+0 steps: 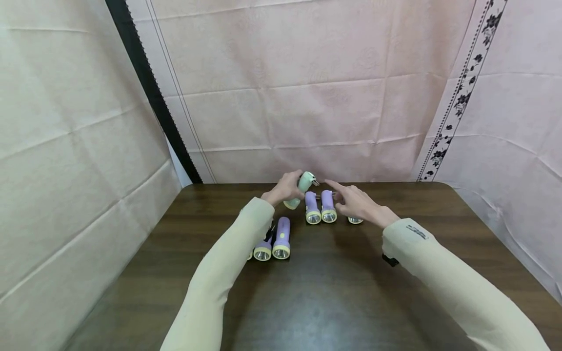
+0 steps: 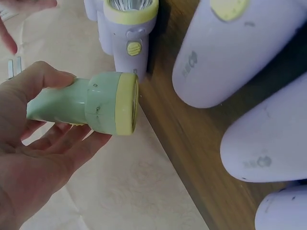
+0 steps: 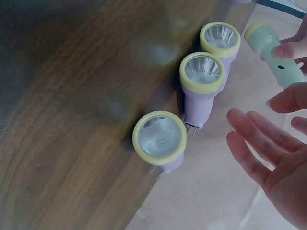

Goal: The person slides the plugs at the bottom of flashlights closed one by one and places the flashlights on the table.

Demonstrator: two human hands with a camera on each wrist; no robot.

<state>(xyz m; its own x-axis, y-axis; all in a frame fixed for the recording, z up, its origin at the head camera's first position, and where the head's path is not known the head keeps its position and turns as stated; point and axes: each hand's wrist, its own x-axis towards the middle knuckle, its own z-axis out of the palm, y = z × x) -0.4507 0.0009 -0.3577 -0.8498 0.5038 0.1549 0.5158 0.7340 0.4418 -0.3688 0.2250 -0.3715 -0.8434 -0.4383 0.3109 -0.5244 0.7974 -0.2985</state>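
Note:
My left hand [image 1: 287,189] grips a pale green flashlight [image 2: 103,103] with a yellow lens ring, thumb on one side and fingers on the other. Two metal prongs stick out of its tail, toward my right hand [image 1: 357,202]. That right hand holds nothing; in the right wrist view its fingers [image 3: 256,141] are spread and slightly bent, a short gap from the green flashlight. Below and between the hands, two purple flashlights [image 1: 312,208] lie side by side, lenses toward me. Another purple flashlight [image 3: 159,139], its prongs out, lies partly hidden under my right hand in the head view.
Nearer on the left, more purple flashlights [image 1: 281,239] lie in a row, one mostly covered by my left sleeve [image 1: 228,263]. The brown wooden table [image 1: 325,302] ends at a pale cloth backdrop [image 1: 307,112] just behind the hands.

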